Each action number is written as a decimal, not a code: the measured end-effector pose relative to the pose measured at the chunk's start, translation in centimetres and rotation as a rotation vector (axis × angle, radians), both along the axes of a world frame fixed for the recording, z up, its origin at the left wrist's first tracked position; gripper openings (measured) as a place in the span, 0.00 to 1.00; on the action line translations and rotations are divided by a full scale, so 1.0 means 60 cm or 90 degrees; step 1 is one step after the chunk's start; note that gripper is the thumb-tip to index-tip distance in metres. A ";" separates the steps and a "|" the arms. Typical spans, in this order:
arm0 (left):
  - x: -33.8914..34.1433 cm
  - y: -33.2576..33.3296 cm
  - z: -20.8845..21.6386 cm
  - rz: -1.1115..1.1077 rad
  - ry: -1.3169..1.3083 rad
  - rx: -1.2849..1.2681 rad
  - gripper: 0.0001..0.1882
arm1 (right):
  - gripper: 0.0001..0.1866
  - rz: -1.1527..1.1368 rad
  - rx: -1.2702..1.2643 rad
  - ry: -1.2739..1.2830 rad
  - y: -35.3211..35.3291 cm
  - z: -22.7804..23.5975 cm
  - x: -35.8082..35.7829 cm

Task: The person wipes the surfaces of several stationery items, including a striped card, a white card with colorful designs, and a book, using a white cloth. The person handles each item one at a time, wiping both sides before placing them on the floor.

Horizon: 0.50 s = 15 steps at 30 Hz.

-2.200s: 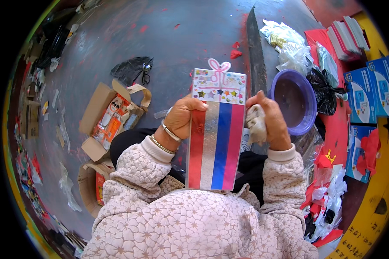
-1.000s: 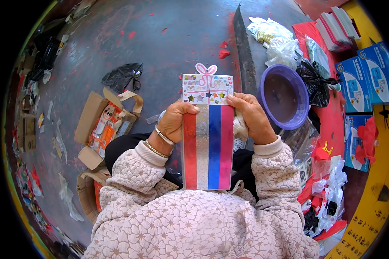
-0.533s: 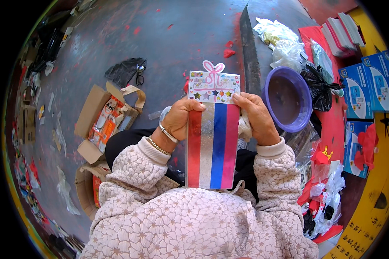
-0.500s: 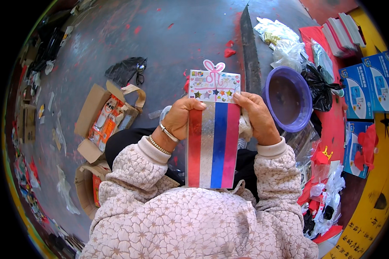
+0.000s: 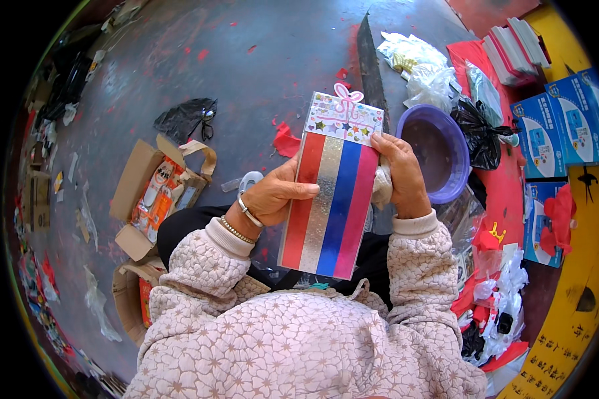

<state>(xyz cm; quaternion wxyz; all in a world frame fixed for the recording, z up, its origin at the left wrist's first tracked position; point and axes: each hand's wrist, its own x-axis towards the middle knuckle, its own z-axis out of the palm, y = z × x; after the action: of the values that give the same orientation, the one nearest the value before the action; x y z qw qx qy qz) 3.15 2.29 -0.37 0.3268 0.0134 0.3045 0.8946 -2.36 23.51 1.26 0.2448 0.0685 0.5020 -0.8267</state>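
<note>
A flat, clear-wrapped packet point(image 5: 339, 193) with red, silver, blue and pink glittery stripes is held up over my lap, tilted with its top to the right. Its white header card point(image 5: 345, 118) has small stars, hearts and a pink bow-like tab on top. My left hand point(image 5: 273, 196) is closed on the left edge, thumb across the red stripe. At the upper right edge, my right hand point(image 5: 402, 174) pinches the packet just below the header. A crumpled whitish piece point(image 5: 382, 185) shows under the right fingers; whether they grip it too, I cannot tell.
An open cardboard box point(image 5: 140, 193) with orange-red packs stands at the left, near a black plastic bag point(image 5: 180, 120). To the right are a purple basin point(image 5: 411, 123) of murky liquid, a knotted black bag point(image 5: 478, 136), blue boxes point(image 5: 542, 136) and pale plastic bags point(image 5: 426, 63).
The packet has tipped, its top swinging right and its lower end left. My left hand has slid down from the header's corner to lower on the left edge; the right hand stays by the header.
</note>
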 end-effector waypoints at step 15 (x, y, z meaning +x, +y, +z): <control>0.000 -0.002 -0.007 -0.007 -0.044 -0.008 0.32 | 0.12 0.000 0.025 0.036 -0.012 -0.003 0.005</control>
<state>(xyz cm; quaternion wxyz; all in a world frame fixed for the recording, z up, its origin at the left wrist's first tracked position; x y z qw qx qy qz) 3.17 2.19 -0.80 0.3423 -0.0182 0.2986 0.8907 -2.05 22.82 1.07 0.2290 0.0502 0.5245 -0.8185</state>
